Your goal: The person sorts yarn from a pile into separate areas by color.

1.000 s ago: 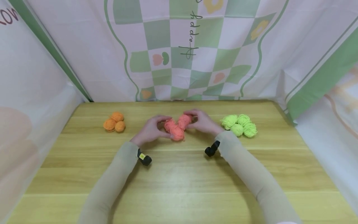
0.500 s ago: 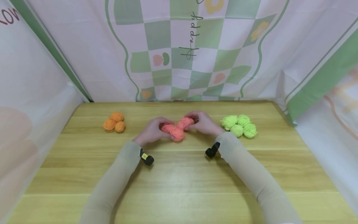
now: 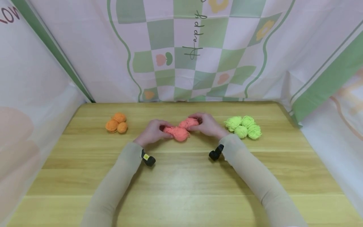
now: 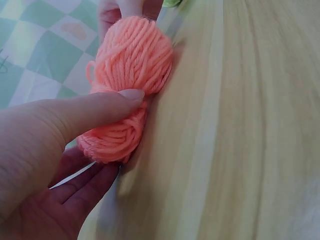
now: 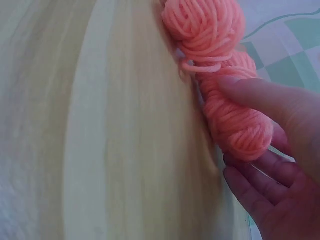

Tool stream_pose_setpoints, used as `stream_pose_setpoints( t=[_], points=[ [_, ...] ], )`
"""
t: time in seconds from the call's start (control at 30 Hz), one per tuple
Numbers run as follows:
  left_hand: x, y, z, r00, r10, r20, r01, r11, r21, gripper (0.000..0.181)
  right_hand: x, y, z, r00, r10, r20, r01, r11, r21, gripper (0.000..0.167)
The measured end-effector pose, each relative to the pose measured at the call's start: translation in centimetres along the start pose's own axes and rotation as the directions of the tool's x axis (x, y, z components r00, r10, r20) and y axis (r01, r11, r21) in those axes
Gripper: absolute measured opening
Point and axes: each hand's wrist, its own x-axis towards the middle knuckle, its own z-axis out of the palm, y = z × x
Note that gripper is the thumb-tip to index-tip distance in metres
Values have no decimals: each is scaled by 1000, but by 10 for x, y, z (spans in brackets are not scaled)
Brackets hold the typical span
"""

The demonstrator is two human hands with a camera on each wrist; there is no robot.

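Note:
Coral yarn balls [image 3: 181, 134] lie bunched on the table between the two hands. My left hand [image 3: 153, 132] grips the left end of the bunch; in the left wrist view its thumb [image 4: 100, 112] presses across the coral yarn [image 4: 135, 55], with fingers beneath and behind. My right hand [image 3: 208, 125] holds the right-hand coral yarn ball [image 3: 188, 123]. The right wrist view has the right thumb [image 5: 255, 95] on top of this wound ball [image 5: 240, 130] and fingers curled around its end. Another coral ball [image 5: 205, 25] touches it, with a loose strand between.
Several orange yarn balls [image 3: 112, 125] sit together at the left of the wooden table [image 3: 181, 183]. Lime-green yarn balls [image 3: 240, 131] form a cluster right of the right hand. A checked curtain [image 3: 184, 72] hangs behind the table's back edge.
The coral balls have turned into a flatter, more sideways line, the right one shifting right and slightly nearer. My left hand has drawn in closer around its end. Orange and green clusters stay put.

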Motion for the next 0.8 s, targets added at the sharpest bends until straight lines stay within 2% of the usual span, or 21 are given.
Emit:
stream_pose_setpoints(
  t=[0.37, 0.6, 0.8],
  points=[
    [1, -2, 1, 999, -2, -36, 1, 1000, -15, 34, -6, -6, -10, 997, 46, -68, -41, 997, 73, 55],
    [1, -5, 1, 999, -13, -49, 11, 999, -43, 33, -12, -14, -17, 995, 32, -100, -21, 994, 110, 58],
    [1, -4, 1, 998, -34, -58, 31, 998, -46, 33, -17, -18, -23, 992, 13, -126, 0, 994, 105, 54]
  ],
)
